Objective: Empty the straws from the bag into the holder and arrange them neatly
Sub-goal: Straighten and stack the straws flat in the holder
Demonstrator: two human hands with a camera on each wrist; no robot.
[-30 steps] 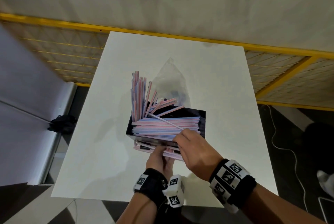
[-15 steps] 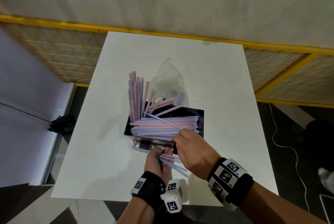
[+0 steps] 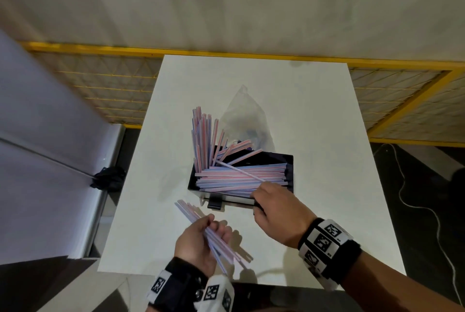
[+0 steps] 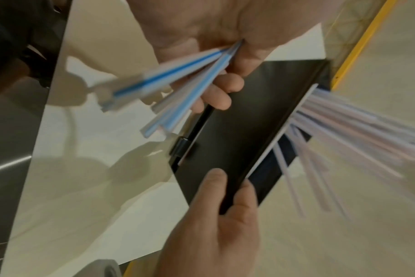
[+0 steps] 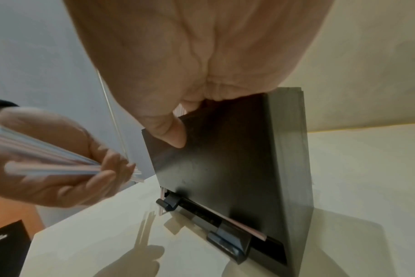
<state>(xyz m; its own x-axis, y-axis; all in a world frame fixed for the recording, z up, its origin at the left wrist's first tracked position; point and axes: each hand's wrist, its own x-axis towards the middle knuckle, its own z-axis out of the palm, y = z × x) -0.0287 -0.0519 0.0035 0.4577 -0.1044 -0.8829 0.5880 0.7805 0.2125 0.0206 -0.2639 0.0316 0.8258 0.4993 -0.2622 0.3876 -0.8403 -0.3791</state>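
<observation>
Left hand [image 3: 198,243] grips a small bundle of straws [image 3: 214,236] above the desk's [image 3: 314,123] near edge, ends blurred in both wrist views. Right hand [image 3: 279,213] clasps the black holder's [image 3: 289,163] near wall, thumb on the front, fingertips hidden over the rim. Inside, more straws [image 3: 239,175] lie crosswise, others lean upright. The clear bag [image 3: 244,115] lies behind, partly hidden.

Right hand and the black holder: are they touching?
Touching. The right wrist view shows the right hand with its thumb pressed flat on the black holder front wall and fingers hooked over the top edge; the head view agrees.
</observation>
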